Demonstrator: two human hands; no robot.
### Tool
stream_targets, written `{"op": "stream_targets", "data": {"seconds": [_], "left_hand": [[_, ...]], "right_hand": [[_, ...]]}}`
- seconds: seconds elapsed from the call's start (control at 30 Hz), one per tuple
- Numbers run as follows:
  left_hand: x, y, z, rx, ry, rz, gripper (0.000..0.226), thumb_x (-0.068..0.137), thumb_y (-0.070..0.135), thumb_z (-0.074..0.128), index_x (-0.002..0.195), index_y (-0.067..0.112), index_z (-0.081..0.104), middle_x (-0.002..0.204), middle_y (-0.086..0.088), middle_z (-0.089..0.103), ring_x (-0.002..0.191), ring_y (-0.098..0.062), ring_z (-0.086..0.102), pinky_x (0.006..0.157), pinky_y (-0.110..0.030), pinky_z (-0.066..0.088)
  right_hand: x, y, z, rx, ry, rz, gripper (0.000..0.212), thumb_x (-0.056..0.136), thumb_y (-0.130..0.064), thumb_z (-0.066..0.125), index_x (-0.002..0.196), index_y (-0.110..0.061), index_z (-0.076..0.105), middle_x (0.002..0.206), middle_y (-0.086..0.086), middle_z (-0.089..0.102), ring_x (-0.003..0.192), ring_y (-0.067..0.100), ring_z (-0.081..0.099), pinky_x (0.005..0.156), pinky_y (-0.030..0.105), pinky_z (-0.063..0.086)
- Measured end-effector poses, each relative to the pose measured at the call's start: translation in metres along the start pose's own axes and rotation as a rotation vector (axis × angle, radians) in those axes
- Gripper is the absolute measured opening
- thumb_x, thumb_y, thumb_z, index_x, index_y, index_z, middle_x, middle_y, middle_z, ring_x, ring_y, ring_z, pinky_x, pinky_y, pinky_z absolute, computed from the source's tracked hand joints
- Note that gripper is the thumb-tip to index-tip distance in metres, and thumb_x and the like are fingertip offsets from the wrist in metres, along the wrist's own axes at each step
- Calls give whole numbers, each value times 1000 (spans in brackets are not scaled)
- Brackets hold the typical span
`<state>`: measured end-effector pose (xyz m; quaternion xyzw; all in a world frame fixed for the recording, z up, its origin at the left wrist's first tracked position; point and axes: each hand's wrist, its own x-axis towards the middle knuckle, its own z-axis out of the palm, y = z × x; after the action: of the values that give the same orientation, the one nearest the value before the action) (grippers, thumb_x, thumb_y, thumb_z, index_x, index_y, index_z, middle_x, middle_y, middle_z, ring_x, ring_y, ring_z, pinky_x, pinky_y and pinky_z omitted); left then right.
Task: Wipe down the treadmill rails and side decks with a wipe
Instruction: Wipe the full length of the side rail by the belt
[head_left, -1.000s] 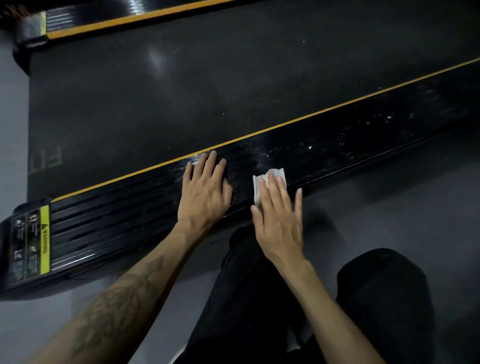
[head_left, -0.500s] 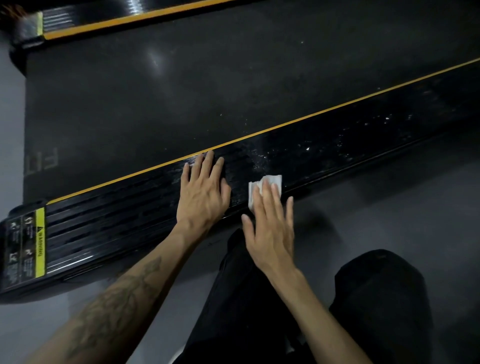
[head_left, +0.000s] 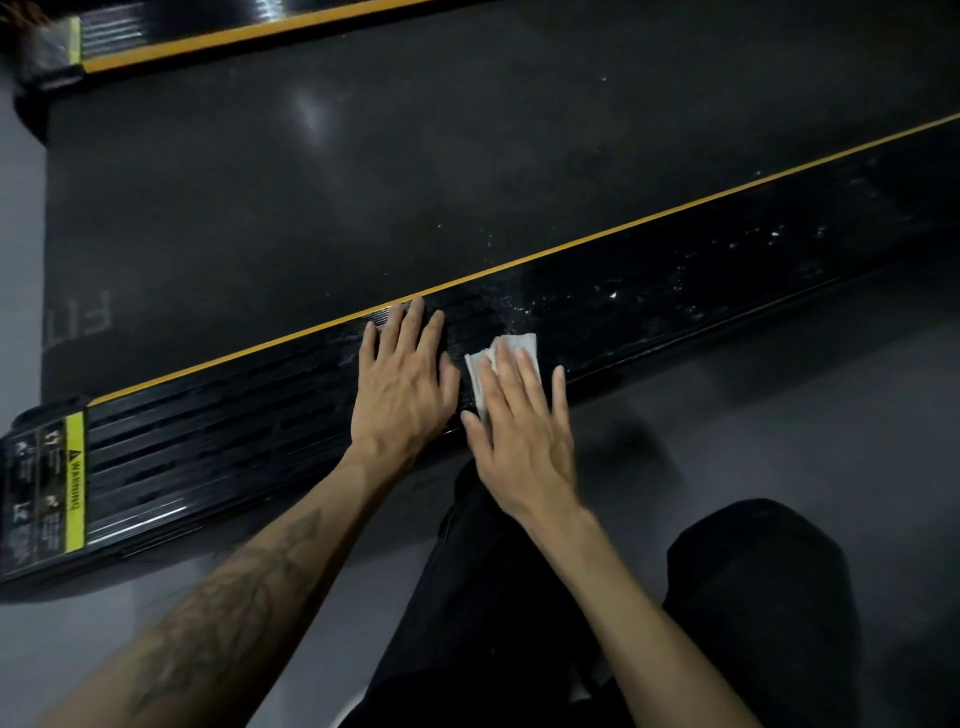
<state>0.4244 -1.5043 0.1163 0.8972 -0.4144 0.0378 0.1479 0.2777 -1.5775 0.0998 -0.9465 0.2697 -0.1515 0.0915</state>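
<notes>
1. White wipe (head_left: 503, 364) lies on the near side deck (head_left: 234, 447) of the treadmill, mostly under the right hand (head_left: 524, 431), whose straight fingers press it flat.
2. The left hand (head_left: 402, 387) rests flat on the same ribbed deck, fingers straight, just beside the wipe and holding nothing.

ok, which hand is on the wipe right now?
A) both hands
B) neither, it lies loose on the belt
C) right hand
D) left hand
C: the right hand presses the white wipe flat on the near side deck, while the left hand rests bare on the deck beside it.
</notes>
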Motion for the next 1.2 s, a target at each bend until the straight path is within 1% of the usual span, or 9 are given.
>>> {"op": "stream_targets", "data": {"seconds": [0.1, 0.2, 0.27, 0.47, 0.57, 0.67, 0.87, 1.07, 1.2], "left_hand": [[0, 0, -1, -1, -3, 5, 62, 99, 39, 29, 152, 13, 48, 164, -12, 35, 155, -27, 25, 126, -53, 19], [0, 1, -1, -8, 1, 5, 61, 99, 38, 30, 151, 12, 49, 164, -12, 36, 155, -28, 26, 126, -54, 19], [1, 2, -1, -9, 4, -2, 61, 98, 38, 30, 150, 13, 49, 164, -11, 37, 155, -27, 26, 126, -54, 19], [1, 2, -1, -10, -8, -7, 62, 99, 39, 29, 151, 12, 48, 164, -12, 36, 155, -27, 25, 126, -54, 19], [2, 2, -1, -10, -1, -7, 62, 98, 39, 29, 151, 12, 49, 163, -12, 37, 155, -28, 26, 126, -54, 20], [2, 3, 0, -7, 12, -5, 61, 99, 39, 30, 149, 12, 50, 162, -12, 39, 154, -29, 28, 125, -54, 21], [2, 2, 3, 6, 16, -4, 60, 99, 38, 31, 148, 11, 51, 161, -13, 40, 153, -29, 30, 125, -53, 22], [2, 3, 1, 5, 27, 3, 58, 100, 37, 33, 147, 10, 52, 160, -14, 42, 153, -30, 31, 125, -54, 23], [3, 4, 2, -4, 33, -2, 58, 99, 36, 34, 146, 10, 53, 159, -15, 43, 152, -31, 33, 124, -54, 25]], "right_hand": [[17, 16, -5, -51, -31, -19, 60, 107, -44, 29, 160, -17, 34, 170, 2, 24, 158, 19, 18, 127, 56, 7], [12, 23, -9, -36, -5, 97, 62, 107, -46, 26, 161, -17, 32, 170, 2, 22, 158, 18, 14, 127, 53, 1], [2, 13, -9, -22, 17, 137, 63, 106, -47, 27, 161, -16, 33, 170, 4, 22, 159, 20, 14, 127, 53, 3], [21, 15, -6, -60, -57, -37, 59, 107, -44, 29, 160, -18, 35, 169, 3, 27, 157, 23, 22, 126, 58, 10], [32, 27, -12, -82, -78, 21, 63, 107, -47, 20, 161, -18, 33, 170, 1, 24, 158, 21, 18, 127, 56, 2], [18, 22, -11, -63, -21, 108, 65, 105, -46, 25, 161, -14, 32, 170, 6, 23, 158, 23, 16, 127, 56, 4], [26, 15, -7, -60, -57, -32, 62, 105, -45, 31, 159, -16, 36, 168, 6, 28, 156, 24, 24, 126, 57, 10], [25, 26, -13, -80, -33, 95, 66, 105, -45, 25, 161, -11, 31, 170, 9, 23, 158, 24, 18, 127, 56, 6], [21, 13, -7, -24, -57, 22, 62, 103, -38, 31, 161, -15, 30, 170, 7, 22, 158, 25, 18, 127, 55, 9]]}}
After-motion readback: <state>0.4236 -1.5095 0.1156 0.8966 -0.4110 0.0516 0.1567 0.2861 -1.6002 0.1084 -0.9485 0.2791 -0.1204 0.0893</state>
